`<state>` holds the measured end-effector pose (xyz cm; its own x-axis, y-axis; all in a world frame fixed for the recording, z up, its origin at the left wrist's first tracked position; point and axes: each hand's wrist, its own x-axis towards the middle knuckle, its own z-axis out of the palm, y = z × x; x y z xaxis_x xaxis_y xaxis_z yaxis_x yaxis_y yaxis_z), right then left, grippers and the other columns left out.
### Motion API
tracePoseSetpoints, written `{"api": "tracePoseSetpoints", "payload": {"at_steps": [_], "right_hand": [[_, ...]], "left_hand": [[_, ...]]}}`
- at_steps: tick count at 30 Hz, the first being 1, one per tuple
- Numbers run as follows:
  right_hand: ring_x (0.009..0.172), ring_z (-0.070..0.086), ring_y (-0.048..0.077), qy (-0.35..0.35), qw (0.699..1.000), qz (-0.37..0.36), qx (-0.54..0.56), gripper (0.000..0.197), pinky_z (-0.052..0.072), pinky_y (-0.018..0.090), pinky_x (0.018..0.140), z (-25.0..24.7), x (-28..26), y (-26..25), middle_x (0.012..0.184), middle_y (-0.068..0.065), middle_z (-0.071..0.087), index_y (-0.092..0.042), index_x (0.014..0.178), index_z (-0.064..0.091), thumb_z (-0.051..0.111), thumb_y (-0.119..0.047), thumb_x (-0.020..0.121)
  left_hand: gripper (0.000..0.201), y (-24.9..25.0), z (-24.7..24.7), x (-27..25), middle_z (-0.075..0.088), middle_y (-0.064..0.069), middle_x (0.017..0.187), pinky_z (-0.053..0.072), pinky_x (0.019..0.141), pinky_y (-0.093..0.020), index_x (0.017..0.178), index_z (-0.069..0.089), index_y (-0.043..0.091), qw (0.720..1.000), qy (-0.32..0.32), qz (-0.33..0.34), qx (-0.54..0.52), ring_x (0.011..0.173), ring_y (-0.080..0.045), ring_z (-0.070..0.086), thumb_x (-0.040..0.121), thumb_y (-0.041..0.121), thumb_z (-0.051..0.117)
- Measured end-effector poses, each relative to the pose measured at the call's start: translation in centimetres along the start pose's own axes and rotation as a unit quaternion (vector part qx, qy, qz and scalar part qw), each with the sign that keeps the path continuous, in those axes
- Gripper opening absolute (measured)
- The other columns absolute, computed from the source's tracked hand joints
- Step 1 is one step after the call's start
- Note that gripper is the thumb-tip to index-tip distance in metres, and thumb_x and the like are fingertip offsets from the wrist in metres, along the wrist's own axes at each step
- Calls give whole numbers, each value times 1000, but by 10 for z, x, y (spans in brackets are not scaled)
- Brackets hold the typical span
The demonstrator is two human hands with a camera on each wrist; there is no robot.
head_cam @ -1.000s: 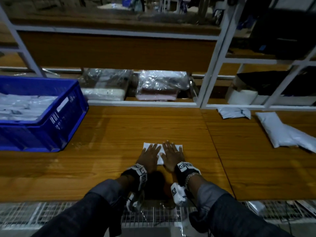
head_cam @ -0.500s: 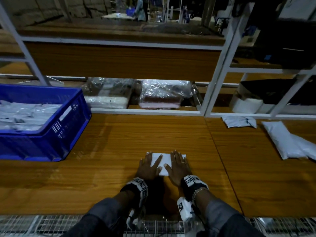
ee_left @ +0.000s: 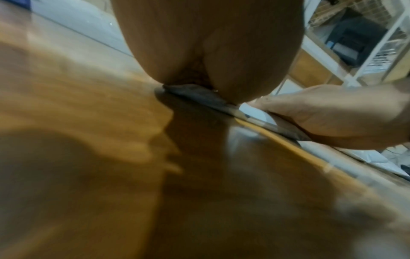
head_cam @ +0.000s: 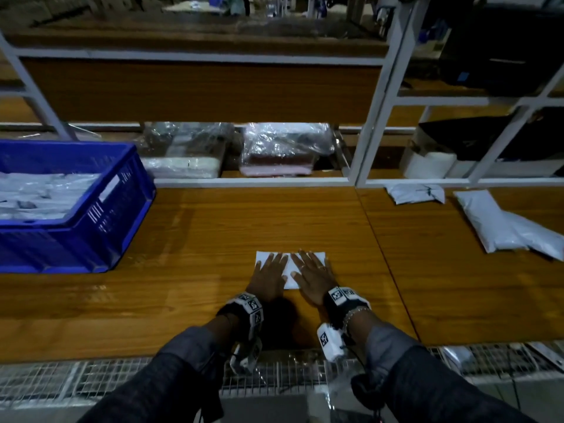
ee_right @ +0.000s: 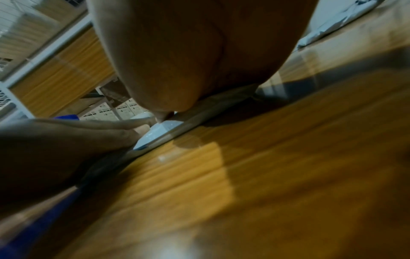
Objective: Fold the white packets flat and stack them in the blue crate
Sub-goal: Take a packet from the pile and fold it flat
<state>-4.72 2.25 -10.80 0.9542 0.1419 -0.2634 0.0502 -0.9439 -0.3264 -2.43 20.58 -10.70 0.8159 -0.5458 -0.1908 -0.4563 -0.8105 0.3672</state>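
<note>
Both hands [head_cam: 290, 274] flat on unmarked white packet [head_cam: 289, 264].

Orange-brown wood-grain table [head_cam: 213, 239] carrying a blue slatted plastic crate [head_cam: 100, 227] at its left, a flat white folded packet [head_cam: 288, 265] lying near the front edge, three white plastic packets [head_cam: 488, 221] resting at the right

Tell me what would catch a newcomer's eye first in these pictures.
First, the left hand and right hand pressed flat, side by side, on a folded white plastic packet at the middle of the wooden table. Next, the blue plastic crate at the left, already holding white packets.
</note>
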Motion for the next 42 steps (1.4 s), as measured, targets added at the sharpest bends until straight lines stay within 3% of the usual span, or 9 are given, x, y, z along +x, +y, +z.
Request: {"api": "tracePoseSetpoints", "payload": {"at_steps": [4, 12, 18, 21, 23, 29, 34, 38, 42], "right_hand": [[155, -9, 13, 9, 1000, 5, 9, 56, -15, 49, 121, 8, -4, -1, 168, -11, -5, -39, 160, 4, 19, -52, 107], [155, -7, 15, 27, 999, 23, -10, 56, -13, 49, 122, 12, -1, -5, 168, -11, -6, -40, 160, 3, 16, -51, 107], [154, -16, 18, -10, 1000, 5, 1, 80, -16, 50, 121, 3, -3, 2, 166, -8, -18, -44, 158, -9, -1, -79, 86], [154, -18, 18, 9, 1000, 2, 1, 94, -15, 49, 121, 10, -4, 7, 165, -10, -20, -45, 157, -11, -11, -86, 72], [154, -17, 20, 15, 1000, 3, -13, 83, -14, 49, 122, 14, -1, 10, 166, -9, -19, -45, 157, -9, -3, -82, 83], [153, -18, 21, 17, 1000, -6, -12, 105, -15, 49, 122, 8, -4, 5, 167, -7, -17, -44, 158, -5, -21, -89, 65], [154, -16, 20, -9, 999, 13, 32, 71, -16, 46, 122, -5, -11, 0, 168, -6, -13, -41, 160, 0, 23, -70, 99], [154, -13, 19, -14, 998, 0, 68, 89, -11, 43, 123, -13, -33, 1, 168, -8, -8, -39, 160, 3, 55, -60, 90], [155, -2, 17, -45, 998, -23, 45, 85, 5, 38, 125, -38, -53, -3, 169, -7, 0, -36, 160, 10, 60, -37, 91]], "left_hand": [[65, -23, 37, 19, 65, -8, 134, 56, 84, -54, 139, 54, 14, 999, 28, -15, -6, 118, -27, 67, 109, 44, 6], [55, -20, 40, 19, 63, -8, 138, 38, 103, -46, 142, 44, 17, 999, 47, 1, 27, 121, -26, 65, 109, 41, 8], [129, -12, 9, 8, -14, 1, 165, -2, 126, -45, 160, -8, 16, 1000, -22, -4, 12, 156, -22, -9, 55, 86, -37], [109, -16, 2, 3, 18, -22, 164, 26, 120, -57, 161, -2, 12, 1000, -7, -17, 5, 151, -39, 22, 80, 83, -18], [78, -22, 14, 13, 55, -28, 140, 56, 89, -58, 161, 4, 15, 1000, 13, -14, -13, 124, -44, 59, 102, 65, 4], [74, -26, 39, 28, 65, -25, 129, 59, 82, -50, 162, 10, 15, 997, 67, -22, -29, 115, -38, 66, 104, 62, 11], [135, -23, 8, 4, -15, -10, 167, -3, 124, -45, 159, -13, 17, 998, -52, -19, -13, 155, -28, -9, 51, 98, -22], [126, -30, -12, -10, -16, -2, 167, -3, 123, -44, 160, -9, 20, 996, -86, 21, -31, 155, -22, -12, 68, 92, 37], [136, -38, -14, -14, 6, 3, 168, 14, 125, -40, 161, 12, 25, 998, -46, 2, -41, 154, -19, 9, 51, 95, 50]]}}
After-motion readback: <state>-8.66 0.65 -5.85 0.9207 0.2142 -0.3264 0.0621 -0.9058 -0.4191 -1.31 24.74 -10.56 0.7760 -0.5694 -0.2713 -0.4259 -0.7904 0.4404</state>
